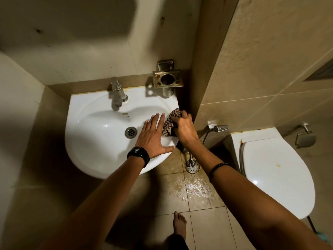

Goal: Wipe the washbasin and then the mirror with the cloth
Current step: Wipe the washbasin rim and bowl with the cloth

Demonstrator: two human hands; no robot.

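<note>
A white washbasin (93,141) hangs on the wall ahead, with a chrome tap (118,94) at its back and a metal drain (131,132) in the bowl. My right hand (184,128) is shut on a brown checked cloth (170,121), pressing it against the basin's right rim. My left hand (153,136) lies flat with fingers spread on the right side of the bowl, just left of the cloth. It holds nothing. No mirror is in view.
A metal tumbler holder (167,78) is fixed to the wall above the basin's right corner. A toilet with a closed white lid (273,170) stands to the right, a hand sprayer (219,127) beside it. The tiled floor is wet around a floor drain (192,167). My bare foot (179,223) stands below.
</note>
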